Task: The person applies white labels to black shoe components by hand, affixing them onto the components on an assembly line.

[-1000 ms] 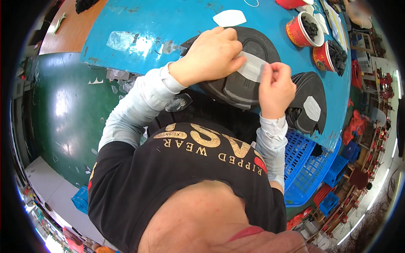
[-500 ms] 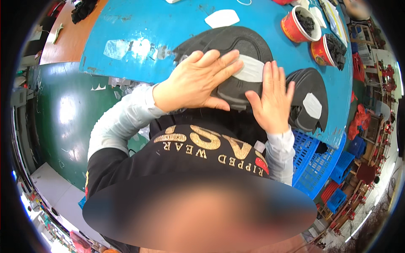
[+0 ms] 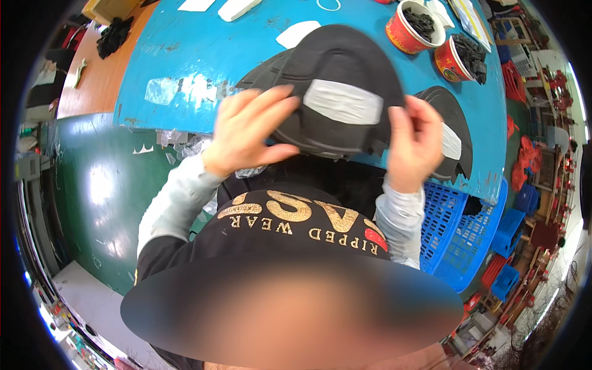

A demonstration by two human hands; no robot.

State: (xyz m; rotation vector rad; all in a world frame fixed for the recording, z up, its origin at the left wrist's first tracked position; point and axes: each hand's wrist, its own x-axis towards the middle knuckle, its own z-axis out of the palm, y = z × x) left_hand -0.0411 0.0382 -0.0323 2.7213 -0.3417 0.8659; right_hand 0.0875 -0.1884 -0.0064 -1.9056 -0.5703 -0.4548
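Observation:
In front of me on the blue table a black, round-ended, sole-shaped piece [image 3: 351,58] lies tilted over a stack of similar black pieces [image 3: 259,73]. A wrinkled white patch [image 3: 343,102] sits across its middle. My right hand [image 3: 414,148] pinches the piece's right edge between thumb and fingers. On the other side, my left hand [image 3: 250,129] is slightly blurred, with its fingers apart at the left edge of the stack. Just beyond my right hand lies a second stack of black pieces [image 3: 441,102], partly hidden, with a white patch [image 3: 452,143] on top.
Two red-and-white tubs [image 3: 404,40] [image 3: 451,66] of black scraps stand at the far right. A white cut piece [image 3: 297,33] and clear plastic [image 3: 161,90] lie on the table [image 3: 203,43]. Blue crates [image 3: 445,213] stand below its right edge.
My left hand has drawn back left off the white patch. My right hand has gone from lying flat to pinching the top piece's edge, which is now lifted and tilted.

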